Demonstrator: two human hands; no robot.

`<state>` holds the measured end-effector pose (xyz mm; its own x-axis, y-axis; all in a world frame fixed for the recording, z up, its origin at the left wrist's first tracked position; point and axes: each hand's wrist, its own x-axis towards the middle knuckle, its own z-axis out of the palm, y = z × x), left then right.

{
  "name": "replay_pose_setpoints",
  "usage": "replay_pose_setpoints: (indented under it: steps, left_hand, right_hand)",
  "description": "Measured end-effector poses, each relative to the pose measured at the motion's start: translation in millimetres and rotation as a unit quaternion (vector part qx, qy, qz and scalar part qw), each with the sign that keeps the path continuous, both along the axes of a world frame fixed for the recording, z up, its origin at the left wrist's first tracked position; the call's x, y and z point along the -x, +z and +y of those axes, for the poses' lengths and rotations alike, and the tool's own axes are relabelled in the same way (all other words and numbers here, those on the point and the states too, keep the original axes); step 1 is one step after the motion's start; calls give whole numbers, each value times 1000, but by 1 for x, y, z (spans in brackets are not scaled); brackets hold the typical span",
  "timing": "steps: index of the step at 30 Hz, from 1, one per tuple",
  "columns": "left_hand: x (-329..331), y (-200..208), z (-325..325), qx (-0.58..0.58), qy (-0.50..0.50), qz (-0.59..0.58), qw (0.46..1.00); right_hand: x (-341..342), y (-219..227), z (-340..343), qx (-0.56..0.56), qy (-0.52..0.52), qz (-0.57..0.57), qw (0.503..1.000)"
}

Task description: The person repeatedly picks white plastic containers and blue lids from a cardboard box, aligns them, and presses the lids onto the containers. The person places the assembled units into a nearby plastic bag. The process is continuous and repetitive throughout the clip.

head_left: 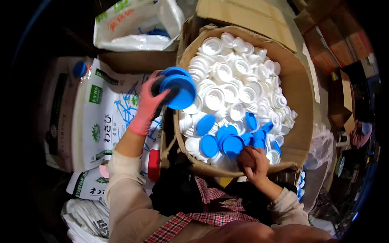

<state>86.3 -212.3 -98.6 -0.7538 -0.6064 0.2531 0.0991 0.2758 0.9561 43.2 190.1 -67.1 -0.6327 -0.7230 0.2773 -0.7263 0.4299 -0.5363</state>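
A small stack of round blue plastic lids (177,90) sits in the left hand (149,106), which wears a pink glove and closes its fingers around the stack's underside. The stack hangs just over the left rim of a large brown cardboard box (300,101), which serves as the landmark here. Inside the box lies a deep heap of white round plastic caps (233,79), filling most of it. At the near end of the box, on top of the white caps, rests a cluster of loose blue lids (229,139). The right hand (253,160), bare, is curled down at the near rim of the box, touching that blue cluster; whether it grips a lid cannot be told from this view.

Left of the box lies a white printed sack with green and blue markings (103,111), and one single blue lid (79,69) rests beyond the sack, well apart from the box. Behind the box's far left corner stands an open white plastic bag (133,26). Flat brown cardboard sheets (247,16) lean behind the box. Below the box's near rim shows a red checked cloth (210,210) on the person's lap.
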Motion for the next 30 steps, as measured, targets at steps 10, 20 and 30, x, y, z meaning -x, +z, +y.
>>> replay_pose_setpoints:
  steps: [10, 20, 30]
  left_hand:
    - [30, 127, 153, -97, -321, -47, 941]
    - [18, 135, 276, -606, -462, -4, 647]
    - [13, 109, 316, -65, -321, 74, 942]
  right_hand:
    - [5, 89, -7, 250, 7, 124, 960]
    - [-24, 101, 27, 202, 2, 206, 957]
    - [3, 112, 47, 177, -192, 108, 959]
